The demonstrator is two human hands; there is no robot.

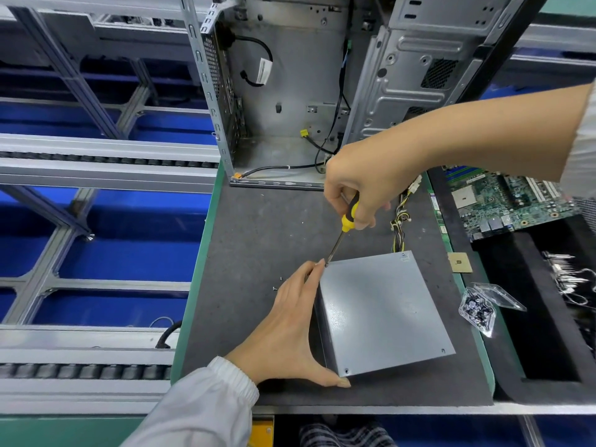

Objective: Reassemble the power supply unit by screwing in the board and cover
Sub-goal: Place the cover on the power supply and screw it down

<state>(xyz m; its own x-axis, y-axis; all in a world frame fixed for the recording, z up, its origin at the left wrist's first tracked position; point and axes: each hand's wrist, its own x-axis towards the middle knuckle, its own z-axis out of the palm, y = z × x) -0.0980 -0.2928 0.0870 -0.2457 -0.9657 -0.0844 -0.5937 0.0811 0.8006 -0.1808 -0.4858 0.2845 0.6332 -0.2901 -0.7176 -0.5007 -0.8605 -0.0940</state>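
Observation:
The grey power supply unit (383,312) lies on the dark mat with its plain metal cover facing up. My left hand (290,327) clasps its left side, thumb at the near corner and fingertips at the far left corner. My right hand (364,185) grips a yellow-and-black screwdriver (342,230), tilted, with its tip at the far left corner of the cover beside my left fingertips. A screw sits in the near left corner hole (346,371). Yellow and black wires (400,221) run out from the back of the unit.
Two loose screws (277,283) lie on the mat left of the unit. An open computer case (290,91) stands behind. A motherboard (503,201) on black foam, a clear box of screws (477,309) and a small chip (459,262) are at the right. Conveyor rails run along the left.

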